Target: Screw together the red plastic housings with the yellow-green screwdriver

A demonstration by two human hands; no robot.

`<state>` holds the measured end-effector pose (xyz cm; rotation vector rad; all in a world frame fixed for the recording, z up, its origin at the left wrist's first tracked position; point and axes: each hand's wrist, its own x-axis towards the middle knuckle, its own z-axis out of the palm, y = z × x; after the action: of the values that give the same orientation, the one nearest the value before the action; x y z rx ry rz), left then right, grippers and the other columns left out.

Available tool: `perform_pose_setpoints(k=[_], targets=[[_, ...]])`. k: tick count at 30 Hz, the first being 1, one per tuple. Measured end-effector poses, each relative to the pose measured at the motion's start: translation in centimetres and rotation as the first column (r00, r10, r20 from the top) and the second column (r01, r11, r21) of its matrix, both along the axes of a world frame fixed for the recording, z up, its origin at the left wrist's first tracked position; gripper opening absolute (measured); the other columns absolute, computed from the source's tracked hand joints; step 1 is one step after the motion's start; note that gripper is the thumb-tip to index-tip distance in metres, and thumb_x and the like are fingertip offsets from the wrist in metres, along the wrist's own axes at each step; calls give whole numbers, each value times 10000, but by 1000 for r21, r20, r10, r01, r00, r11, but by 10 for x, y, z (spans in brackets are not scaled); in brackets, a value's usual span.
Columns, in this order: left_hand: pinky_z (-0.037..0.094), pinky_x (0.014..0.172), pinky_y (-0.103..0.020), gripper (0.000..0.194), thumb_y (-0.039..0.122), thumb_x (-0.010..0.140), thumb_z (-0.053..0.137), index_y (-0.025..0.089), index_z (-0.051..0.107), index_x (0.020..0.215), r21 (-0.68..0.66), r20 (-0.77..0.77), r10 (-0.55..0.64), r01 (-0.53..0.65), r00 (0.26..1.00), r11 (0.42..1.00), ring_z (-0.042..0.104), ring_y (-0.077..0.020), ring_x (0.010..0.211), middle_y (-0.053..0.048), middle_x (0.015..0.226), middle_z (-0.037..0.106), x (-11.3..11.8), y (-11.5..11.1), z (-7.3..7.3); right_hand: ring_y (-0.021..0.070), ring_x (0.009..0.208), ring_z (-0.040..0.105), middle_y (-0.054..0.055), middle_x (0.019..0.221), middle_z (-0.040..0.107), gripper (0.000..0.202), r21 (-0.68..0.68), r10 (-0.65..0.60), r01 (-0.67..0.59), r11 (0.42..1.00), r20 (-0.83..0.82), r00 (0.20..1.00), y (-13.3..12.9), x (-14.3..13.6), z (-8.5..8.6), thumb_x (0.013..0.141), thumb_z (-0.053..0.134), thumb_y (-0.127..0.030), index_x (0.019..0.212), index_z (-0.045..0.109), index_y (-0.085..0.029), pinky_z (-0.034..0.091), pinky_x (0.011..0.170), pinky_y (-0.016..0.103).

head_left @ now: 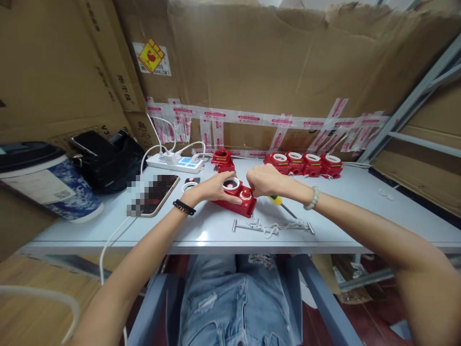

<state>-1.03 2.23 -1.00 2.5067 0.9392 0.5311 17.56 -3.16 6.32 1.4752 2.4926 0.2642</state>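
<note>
My left hand (217, 187) is wrapped round a red box-shaped unit (236, 207) that has a white ring and a red knob on top. Against the unit's right side, my right hand (262, 179) is closed; whatever its fingers hold is hidden. A screwdriver with a yellow and green handle (276, 200) lies just beyond the right wrist. In front of the unit are several small screws (254, 222) and metal rods (252, 228) joined by white cord. A loose white ring (188, 186) is beside the left wrist.
Several red units (311, 164) stand in a row at the back right, and another red part (223, 160) is behind the hands. A power strip (176, 162), a phone (158, 194), a black bag (108, 166) and a large cup (50, 182) occupy the left. Cardboard walls the table (201, 238).
</note>
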Motion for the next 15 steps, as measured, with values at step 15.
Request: perform_pose_setpoints(k=[15], targets=[[416,736,-338,610,642,643,698,184,526,1008,58,22,63,-64,998,996,572,-246,877,-78,1013,616,10,-2,1,133,564,486,48,632,610,289,-424,5,-21,906,-38,999,-19,8,10,675,625,-405,729,688,-128,330,516,270]])
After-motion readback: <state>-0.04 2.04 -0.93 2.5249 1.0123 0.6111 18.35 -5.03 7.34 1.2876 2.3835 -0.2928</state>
